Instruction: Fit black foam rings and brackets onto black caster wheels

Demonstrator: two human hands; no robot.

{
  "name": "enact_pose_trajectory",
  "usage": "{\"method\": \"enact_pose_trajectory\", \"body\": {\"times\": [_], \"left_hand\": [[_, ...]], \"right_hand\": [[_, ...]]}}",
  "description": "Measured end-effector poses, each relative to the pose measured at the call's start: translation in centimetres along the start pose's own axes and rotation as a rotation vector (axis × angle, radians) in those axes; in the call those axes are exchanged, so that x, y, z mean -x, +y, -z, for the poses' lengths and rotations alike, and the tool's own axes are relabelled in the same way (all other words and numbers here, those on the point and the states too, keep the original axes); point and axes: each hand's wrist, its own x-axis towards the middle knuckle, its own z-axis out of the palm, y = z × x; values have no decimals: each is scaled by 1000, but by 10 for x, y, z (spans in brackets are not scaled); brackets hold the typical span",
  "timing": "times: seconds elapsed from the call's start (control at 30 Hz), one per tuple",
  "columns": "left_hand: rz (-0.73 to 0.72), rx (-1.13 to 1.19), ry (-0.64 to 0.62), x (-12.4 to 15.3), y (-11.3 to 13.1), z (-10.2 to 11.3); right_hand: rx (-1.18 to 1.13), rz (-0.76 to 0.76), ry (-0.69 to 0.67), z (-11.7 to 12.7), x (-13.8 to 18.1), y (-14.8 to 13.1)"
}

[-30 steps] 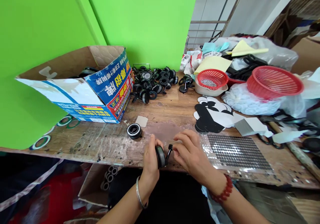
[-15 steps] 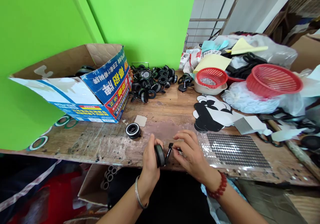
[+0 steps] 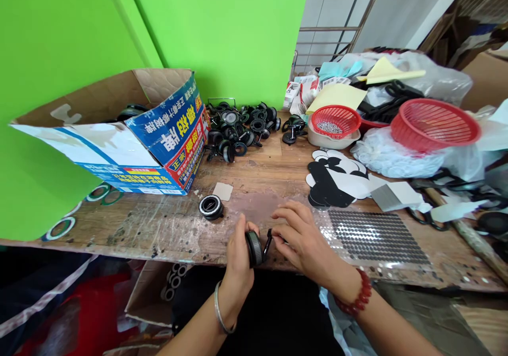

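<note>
Right hand (image 3: 302, 239), head view, moved closer to tip of black arm (image 3: 267, 246); whether fingertips clamp it, cannot tell. Left hand (image 3: 239, 255) clamped around black disc part (image 3: 255, 248), left of dotted sheet (image 3: 379, 238), apparently steadying it, arm facing right.

Ridged, matt, plastic-looking disc (image 3: 254, 247); scuffed wooden table (image 3: 260, 179).

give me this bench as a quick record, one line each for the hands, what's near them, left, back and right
left hand: left hand grips a black disc
right hand: right hand has fingertips at the tip of the disc's arm; grip unclear
near: second disc, lying beside a card scrap
left: open carton
back: pile of black parts against the green wall
right: dotted sheet, black-and-white cutouts, red baskets
</note>
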Motion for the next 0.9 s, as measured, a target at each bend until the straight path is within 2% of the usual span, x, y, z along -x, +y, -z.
{"method": "enact_pose_trajectory", "body": {"times": [0.17,0.33,0.47,0.57,0.77,0.9], "left_hand": [[-5,48,5,-5,1,4],[8,66,-14,-5,3,6],[-1,38,-30,1,3,5],[8,-13,-20,4,3,3],[24,55,-55,5,2,1],[57,104,-47,5,3,-1]], "right_hand": [[39,-14,47,-9,17,-8],[15,-193,107,-25,41,-24],[-83,-258,182,-31,50,-27],[-121,-290,183,-27,50,-23],[-1,-156,159,-15,47,-25],[86,-79,191,-13,46,-29]]}}
